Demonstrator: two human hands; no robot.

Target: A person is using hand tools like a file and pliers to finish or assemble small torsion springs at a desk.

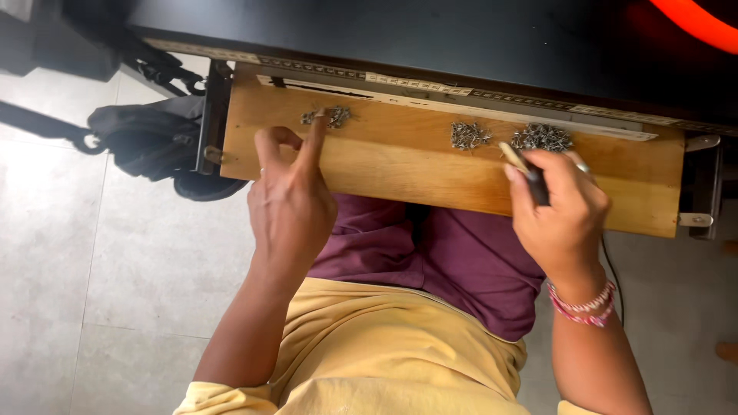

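A wooden board (pixel 415 165) runs across the middle of the frame, pulled out like a tray from under a dark table (pixel 400 38) at the top. The left hand (pixel 290 201) rests on the board left of centre, its fingers loosely curled and the forefinger stretched up so the tip touches a small pile of tiny metal pieces (pixel 328 117) near the board's upper left. It grips nothing.

The right hand (pixel 560 211) sits over the board's right part, closed around a thin dark tool with a pale tip (pixel 525 170) that points up and left. Just above that tip lie two more heaps of the same metal bits: the middle pile (pixel 470 136) and the right pile (pixel 542 138), close together but apart. A pink beaded bracelet (pixel 583 305) circles the right wrist.

A pale strip with marks (pixel 461 100) lies along the board's far edge. A dark bag (pixel 150 138) hangs at the left, above the tiled floor (pixel 115 269).
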